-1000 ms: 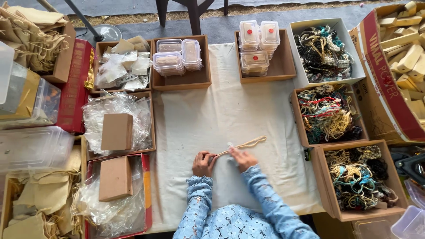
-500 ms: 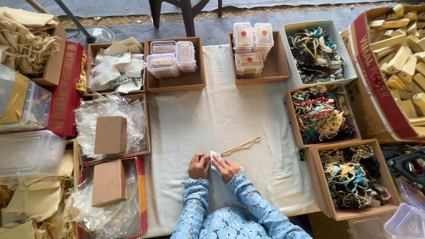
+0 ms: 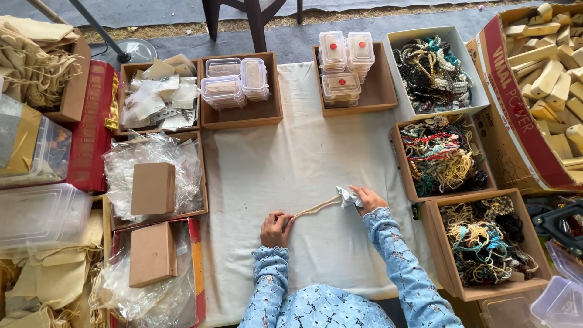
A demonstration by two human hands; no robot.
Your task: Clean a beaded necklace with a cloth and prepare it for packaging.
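Low at frame centre, a pale bead strand (image 3: 316,207) is stretched on the white cloth (image 3: 285,164). Its near end is pinched by the left hand (image 3: 276,228); a small cloth wad (image 3: 348,197) is gripped on it by the right hand (image 3: 368,199). Wiping appears underway; steady tension is judged needed.

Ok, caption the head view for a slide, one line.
Two hands stretch a pale bead strand across a white cloth, the right hand holding a small cloth, the left hand pinning the end.

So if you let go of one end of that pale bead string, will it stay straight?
Probably not. The bead string looks straight only because the left hand and right hand pull it taut; it would likely flop. It looks thin, so probably light, and beads might roll.
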